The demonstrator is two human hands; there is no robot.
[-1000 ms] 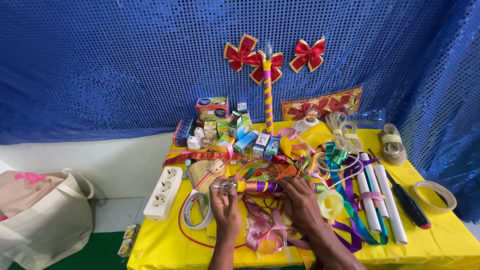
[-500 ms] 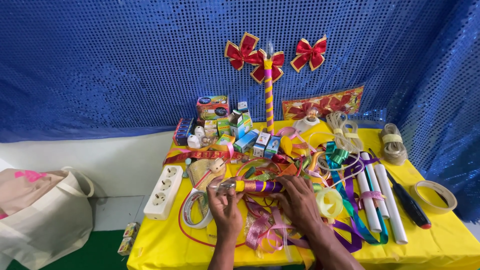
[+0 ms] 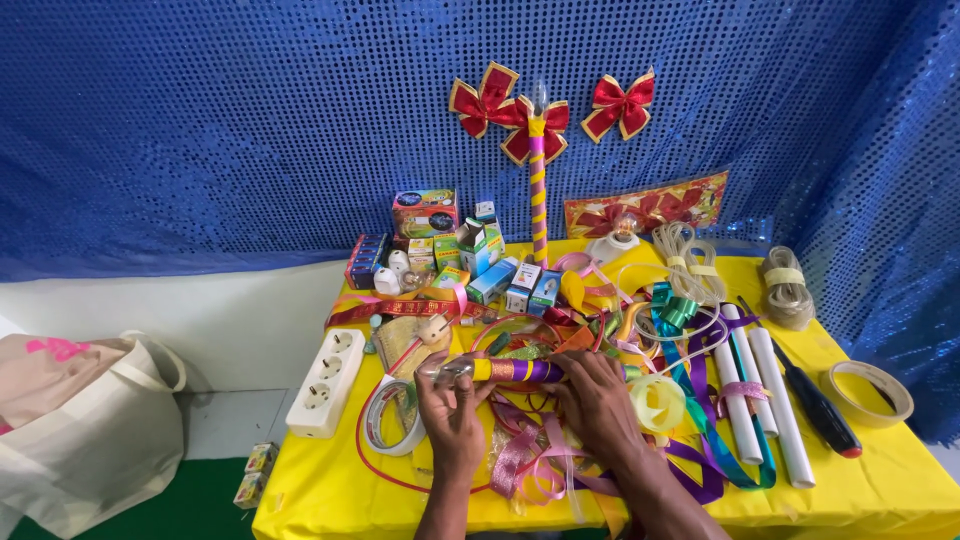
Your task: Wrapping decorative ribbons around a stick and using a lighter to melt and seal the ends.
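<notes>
Holding a ribbon-wrapped stick over a cluttered worktop

A ribbon-wrapped stick [image 3: 515, 371], striped yellow and purple, is held level above the yellow worktop [image 3: 900, 470], just over a tangle of pink ribbons [image 3: 535, 465]. The left hand [image 3: 452, 415] is closed around the stick's clear bulb end [image 3: 447, 368]. The right hand [image 3: 598, 400] is clamped on the other end, fingers curled over it. A roll of clear tape [image 3: 392, 418] lies just beside the left hand, a white power strip [image 3: 326, 382] further left. White tubes [image 3: 760, 395] and a black-and-red screwdriver [image 3: 812, 400] lie right of the hands. A finished striped stick [image 3: 539, 185] stands upright at the back, between red bows [image 3: 620, 103] on the blue sequin backdrop [image 3: 200, 120].
</notes>
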